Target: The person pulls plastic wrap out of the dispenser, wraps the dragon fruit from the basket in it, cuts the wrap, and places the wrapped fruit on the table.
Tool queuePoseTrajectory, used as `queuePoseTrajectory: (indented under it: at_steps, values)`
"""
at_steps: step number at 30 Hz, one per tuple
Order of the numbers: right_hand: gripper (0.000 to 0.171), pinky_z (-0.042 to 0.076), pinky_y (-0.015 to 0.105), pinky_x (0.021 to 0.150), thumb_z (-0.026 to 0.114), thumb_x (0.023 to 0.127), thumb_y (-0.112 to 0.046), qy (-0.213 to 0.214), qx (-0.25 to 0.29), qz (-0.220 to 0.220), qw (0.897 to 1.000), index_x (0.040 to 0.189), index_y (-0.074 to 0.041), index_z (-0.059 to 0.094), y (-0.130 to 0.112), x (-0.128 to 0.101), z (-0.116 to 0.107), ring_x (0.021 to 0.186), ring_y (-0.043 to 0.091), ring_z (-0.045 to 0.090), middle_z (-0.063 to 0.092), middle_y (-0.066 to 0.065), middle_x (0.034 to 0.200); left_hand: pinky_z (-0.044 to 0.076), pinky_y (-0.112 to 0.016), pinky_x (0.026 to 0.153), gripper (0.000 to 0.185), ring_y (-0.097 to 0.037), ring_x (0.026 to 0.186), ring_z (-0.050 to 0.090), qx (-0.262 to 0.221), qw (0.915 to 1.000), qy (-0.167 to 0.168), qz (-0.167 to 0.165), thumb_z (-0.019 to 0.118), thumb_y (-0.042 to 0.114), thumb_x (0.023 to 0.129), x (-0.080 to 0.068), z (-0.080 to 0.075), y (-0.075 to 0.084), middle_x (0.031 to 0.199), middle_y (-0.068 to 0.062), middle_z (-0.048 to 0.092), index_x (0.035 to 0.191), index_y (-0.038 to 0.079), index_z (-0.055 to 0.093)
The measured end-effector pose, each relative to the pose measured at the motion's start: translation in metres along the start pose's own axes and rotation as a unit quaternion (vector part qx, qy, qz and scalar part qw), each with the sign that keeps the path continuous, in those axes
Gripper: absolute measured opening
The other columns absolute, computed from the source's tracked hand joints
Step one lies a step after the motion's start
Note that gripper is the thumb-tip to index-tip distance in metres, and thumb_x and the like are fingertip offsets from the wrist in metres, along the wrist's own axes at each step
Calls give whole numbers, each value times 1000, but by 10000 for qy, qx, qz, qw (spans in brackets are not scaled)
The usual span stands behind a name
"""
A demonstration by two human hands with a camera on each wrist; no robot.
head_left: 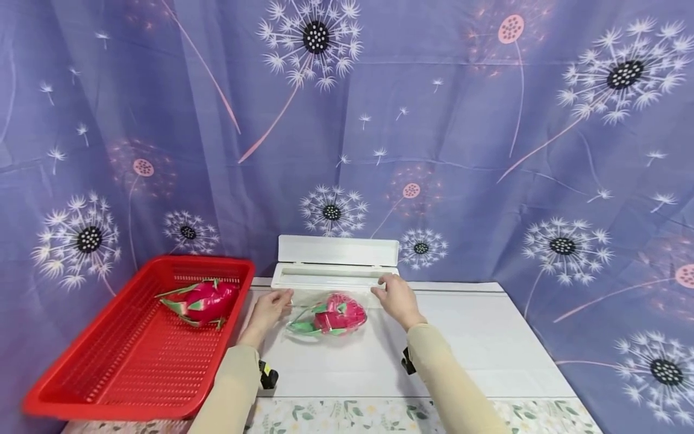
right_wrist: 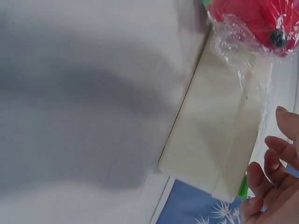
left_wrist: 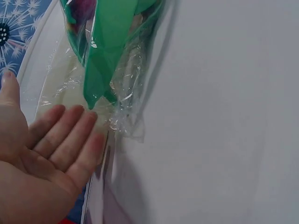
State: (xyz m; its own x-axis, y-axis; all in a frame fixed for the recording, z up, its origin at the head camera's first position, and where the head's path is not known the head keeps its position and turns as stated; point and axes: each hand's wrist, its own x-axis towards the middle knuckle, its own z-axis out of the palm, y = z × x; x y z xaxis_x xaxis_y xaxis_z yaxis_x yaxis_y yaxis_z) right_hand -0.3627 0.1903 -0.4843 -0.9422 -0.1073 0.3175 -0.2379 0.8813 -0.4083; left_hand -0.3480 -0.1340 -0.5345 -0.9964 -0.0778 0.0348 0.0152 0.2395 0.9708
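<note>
A pink-red dragon fruit with green scales, wrapped in clear cling film (head_left: pixel 331 317), lies on the white tabletop (head_left: pixel 477 343) directly in front of the white plastic cling-film dispenser box with its lid raised (head_left: pixel 335 265). A sheet of film runs from the fruit back to the dispenser's front edge. The left hand (head_left: pixel 269 313) rests at the left end of that sheet with its fingers (left_wrist: pixel 70 135) straight and relaxed, palm showing in the left wrist view; it holds nothing, and the fingertips lie just beside the crinkled film edge (left_wrist: pixel 124 116). The right hand (head_left: pixel 397 298) sits at the right end of the dispenser, fingers (right_wrist: pixel 273 163) loosely bent beside the box corner; whether they pinch the film cannot be told.

A second, unwrapped dragon fruit (head_left: pixel 203 301) lies in the red perforated plastic basket (head_left: pixel 108 374) on the left.

Handling, as a judgement: the fruit looks moderately heavy and firm-bodied, with pliable scale tips that bend or tear. The film is thin, light, clingy and slick over the skin, and it stretches before it parts. A cupped hold around the round body appears safer than a pull on the green tips or on loose film.
</note>
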Motion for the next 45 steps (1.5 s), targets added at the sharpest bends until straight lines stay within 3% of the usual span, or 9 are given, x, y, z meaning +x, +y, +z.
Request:
queuePoseTrajectory:
  at_steps: [5, 12, 15, 19, 24, 31, 37, 40, 45]
  values:
    - [26, 51, 42, 66, 73, 88, -30, -22, -77, 165, 9998, 100, -9, 64, -2, 0, 7, 78, 22, 61, 62, 6, 96, 54, -41, 82, 41, -30, 94, 68, -82, 9997, -90, 208, 60, 30, 99, -1, 2, 2, 106, -20, 70, 122, -4, 64]
    - [13, 49, 40, 60, 70, 91, -22, -64, -176, 161, 9997, 86, -16, 59, -4, -1, 14, 73, 22, 59, 60, 3, 87, 56, -39, 79, 22, -26, 88, 68, -111, 9989, -32, 448, 63, 8, 95, -2, 4, 5, 98, -15, 71, 112, -5, 68]
    - [13, 51, 44, 63, 68, 92, -18, -69, -199, 34, 9998, 84, -17, 57, -6, -2, 16, 84, 27, 63, 61, 4, 89, 56, -35, 75, 19, -23, 84, 68, -46, 9983, 4, 586, 64, 5, 94, -4, 5, 7, 93, -13, 71, 108, -5, 69]
    - [11, 51, 42, 69, 62, 95, -14, -24, 166, -161, 9997, 87, -14, 54, -10, -8, 17, 86, 26, 61, 56, 4, 90, 55, -30, 72, 16, -22, 82, 68, 85, 9965, -72, 833, 65, 5, 93, -10, 6, 13, 89, -12, 72, 104, -5, 70]
    - [11, 47, 35, 65, 57, 97, -8, 211, 994, -630, 9928, 88, -9, 50, -21, -17, 21, 70, 17, 52, 52, 2, 77, 54, -30, 73, 15, -22, 83, 68, 416, 9932, -234, 1061, 65, 8, 94, -22, 5, 19, 90, -12, 72, 102, -3, 71]
    - [13, 47, 29, 57, 57, 97, -6, 879, 1421, -595, 9841, 88, -10, 48, -38, -38, 36, 65, 12, 56, 54, -2, 72, 52, -37, 83, 14, -18, 92, 67, 1125, 9825, -389, 1436, 67, 14, 93, -42, 3, 16, 95, -1, 73, 102, 5, 74]
    - [11, 51, 34, 62, 60, 94, -2, 1567, 1120, -645, 9792, 91, -9, 53, -45, -50, 47, 69, 18, 60, 60, 2, 78, 54, -33, 83, 13, -15, 93, 68, 1776, 9613, -513, 2043, 71, 6, 89, -58, 10, 11, 99, 0, 73, 100, 10, 76]
    - [14, 56, 38, 68, 62, 92, 1, 1807, 1096, -775, 9743, 104, -4, 58, -46, -55, 49, 76, 24, 69, 71, 9, 86, 53, -36, 85, 14, -17, 98, 67, 2434, 9395, -533, 2350, 72, 9, 88, -65, 14, 12, 104, 0, 71, 101, 12, 77]
    - [25, 57, 41, 70, 65, 87, 4, 1943, 815, -1029, 9721, 112, -1, 67, -51, -62, 46, 78, 30, 71, 73, 14, 91, 50, -46, 91, 20, -30, 109, 63, 3531, 8910, -795, 2741, 71, 16, 90, -74, 18, 12, 124, -12, 64, 109, 9, 74]
